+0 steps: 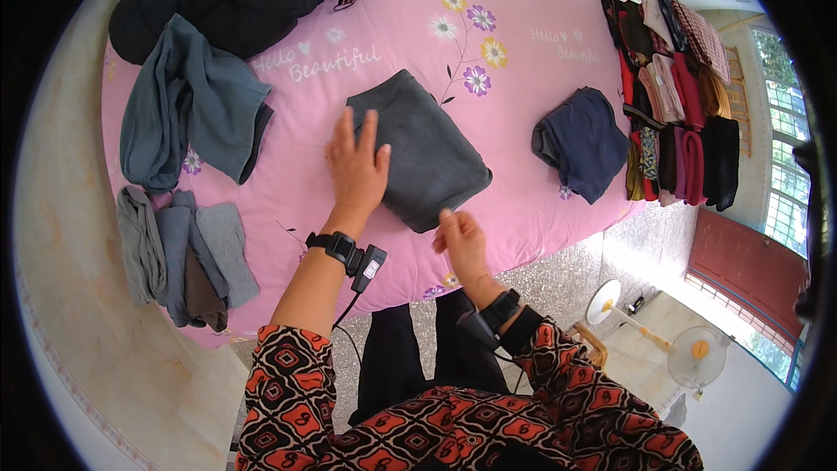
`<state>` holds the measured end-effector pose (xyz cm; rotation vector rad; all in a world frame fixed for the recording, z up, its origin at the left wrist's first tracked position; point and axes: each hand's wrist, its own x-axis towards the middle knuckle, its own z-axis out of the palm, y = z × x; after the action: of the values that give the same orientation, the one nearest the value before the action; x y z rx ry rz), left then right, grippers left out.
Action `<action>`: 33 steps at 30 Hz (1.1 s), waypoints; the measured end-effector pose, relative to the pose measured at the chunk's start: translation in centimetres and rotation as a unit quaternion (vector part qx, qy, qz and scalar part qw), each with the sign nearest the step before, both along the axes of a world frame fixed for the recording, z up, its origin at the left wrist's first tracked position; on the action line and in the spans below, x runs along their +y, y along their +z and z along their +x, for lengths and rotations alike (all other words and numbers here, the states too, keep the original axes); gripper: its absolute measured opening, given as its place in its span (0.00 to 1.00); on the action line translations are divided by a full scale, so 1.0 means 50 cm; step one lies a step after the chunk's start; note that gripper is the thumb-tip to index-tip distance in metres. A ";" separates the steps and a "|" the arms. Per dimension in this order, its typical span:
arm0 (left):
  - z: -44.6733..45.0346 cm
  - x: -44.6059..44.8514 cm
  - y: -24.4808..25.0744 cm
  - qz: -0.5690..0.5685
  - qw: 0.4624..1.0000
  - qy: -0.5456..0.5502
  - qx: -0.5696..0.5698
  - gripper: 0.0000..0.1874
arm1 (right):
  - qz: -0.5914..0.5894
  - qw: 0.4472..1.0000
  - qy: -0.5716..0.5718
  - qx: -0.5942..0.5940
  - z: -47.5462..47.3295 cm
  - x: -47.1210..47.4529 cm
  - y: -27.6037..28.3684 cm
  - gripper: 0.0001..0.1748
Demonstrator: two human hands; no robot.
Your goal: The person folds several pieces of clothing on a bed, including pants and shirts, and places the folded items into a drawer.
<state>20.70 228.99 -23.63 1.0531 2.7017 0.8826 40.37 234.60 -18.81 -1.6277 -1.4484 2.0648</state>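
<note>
A dark grey garment [425, 150], folded into a thick, roughly rectangular bundle, lies on the bed before me. My left hand [358, 163] is over its left edge, fingers spread and palm down, gripping nothing. Close by the bundle's near corner is my right hand [463, 242], its fingers loosely curled. Whether those fingertips touch or pinch the cloth cannot be made out. Black straps with small devices circle both wrists.
A pink flowered sheet [510, 137] covers the bed. On the left lie a black garment [222, 0], loose blue-grey trousers [196, 91] and several folded grey and brown clothes [189, 255]. To the right are a folded navy garment [582, 144], stacked clothes [680, 98] and a fan [698, 354].
</note>
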 end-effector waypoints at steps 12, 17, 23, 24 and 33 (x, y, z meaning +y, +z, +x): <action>-0.051 -0.039 -0.059 0.113 0.851 0.267 -0.439 0.18 | -0.003 0.993 0.004 -0.122 -0.022 -0.063 -0.127 0.12; -0.067 -0.033 -0.061 0.221 0.794 0.271 -0.497 0.12 | 0.065 0.995 0.020 0.072 0.048 -0.047 -0.079 0.09; -0.036 -0.041 -0.075 0.214 0.780 0.303 -0.505 0.13 | 0.087 0.941 0.271 -0.183 0.077 -0.009 -0.080 0.13; -0.033 -0.044 -0.077 0.203 0.781 0.306 -0.506 0.14 | 0.086 0.951 0.265 -0.132 0.072 -0.007 -0.087 0.16; 0.177 -0.068 -0.049 0.413 0.515 0.227 -0.716 0.25 | 0.076 0.990 0.118 -0.008 0.042 -0.036 -0.115 0.16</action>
<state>29.54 225.59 -26.10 -0.5138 0.9313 1.9196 42.48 232.82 -24.56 -1.4812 -1.8341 1.9999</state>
